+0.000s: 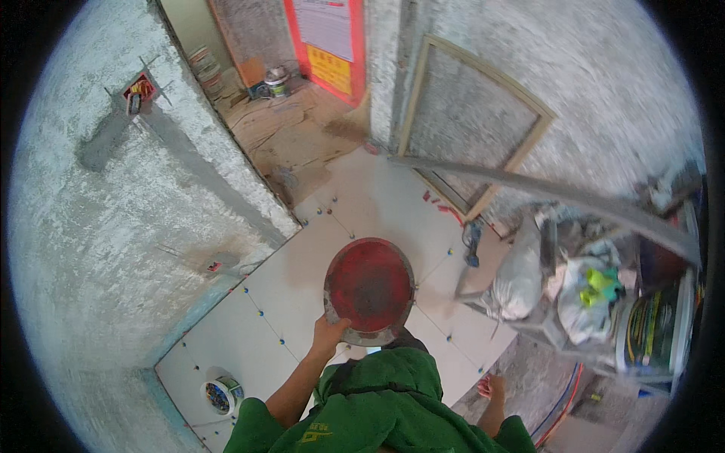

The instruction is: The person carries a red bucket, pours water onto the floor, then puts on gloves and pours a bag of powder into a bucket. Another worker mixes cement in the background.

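In my left hand [329, 336] is a round red tub [368, 287] with a grey, mortar-stained rim. My fingers grip its near-left edge, thumb on top, and it is in front of my body above the pale tiled floor [302, 264]. My right hand [491, 386] hangs low at my right side, over rough bare floor; its fingers are loosely parted and no object shows in them. Small tile spacers [282, 342] stand along the tile joints. On the tiles at my left sits a small white bucket [236, 390] with many little blue pieces inside.
A wooden frame [483, 62] leans on the right wall, with a long grey bar [566, 198] slanting before it. White sacks [519, 279] and a dark-labelled bucket [655, 332] crowd the right side. A corded tool [472, 245] lies nearby. A doorway with a paint bucket [277, 83] is ahead.
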A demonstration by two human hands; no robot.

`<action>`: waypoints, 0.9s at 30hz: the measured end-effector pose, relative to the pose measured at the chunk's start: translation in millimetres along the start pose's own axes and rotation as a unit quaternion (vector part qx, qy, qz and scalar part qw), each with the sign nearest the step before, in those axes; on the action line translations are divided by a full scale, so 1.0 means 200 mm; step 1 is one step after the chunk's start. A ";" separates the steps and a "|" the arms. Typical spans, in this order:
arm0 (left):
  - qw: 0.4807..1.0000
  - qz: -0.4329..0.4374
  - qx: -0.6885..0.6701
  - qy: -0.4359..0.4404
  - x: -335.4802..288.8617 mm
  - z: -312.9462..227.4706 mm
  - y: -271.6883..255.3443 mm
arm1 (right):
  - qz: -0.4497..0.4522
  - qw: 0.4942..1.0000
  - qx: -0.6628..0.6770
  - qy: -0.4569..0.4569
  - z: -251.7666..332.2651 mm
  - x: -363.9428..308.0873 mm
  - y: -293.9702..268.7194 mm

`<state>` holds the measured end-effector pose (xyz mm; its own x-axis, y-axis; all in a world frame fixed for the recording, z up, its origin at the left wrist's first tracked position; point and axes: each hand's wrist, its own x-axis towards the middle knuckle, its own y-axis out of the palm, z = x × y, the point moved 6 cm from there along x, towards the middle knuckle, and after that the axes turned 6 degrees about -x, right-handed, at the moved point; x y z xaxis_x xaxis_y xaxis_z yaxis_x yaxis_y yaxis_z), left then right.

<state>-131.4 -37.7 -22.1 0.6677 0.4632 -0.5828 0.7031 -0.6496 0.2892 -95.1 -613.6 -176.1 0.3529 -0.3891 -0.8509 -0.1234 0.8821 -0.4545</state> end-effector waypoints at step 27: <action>0.981 -0.134 -0.126 0.057 1.98 -1.62 -0.10 | 0.162 0.956 -0.234 -0.070 2.91 -0.17 2.01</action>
<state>198.3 352.9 -12.9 0.4643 0.6706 -0.5786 0.8853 -0.3325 0.3251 383.5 -91.1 -177.7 0.3427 -0.0475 -0.9383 -0.6376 0.7218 -0.2694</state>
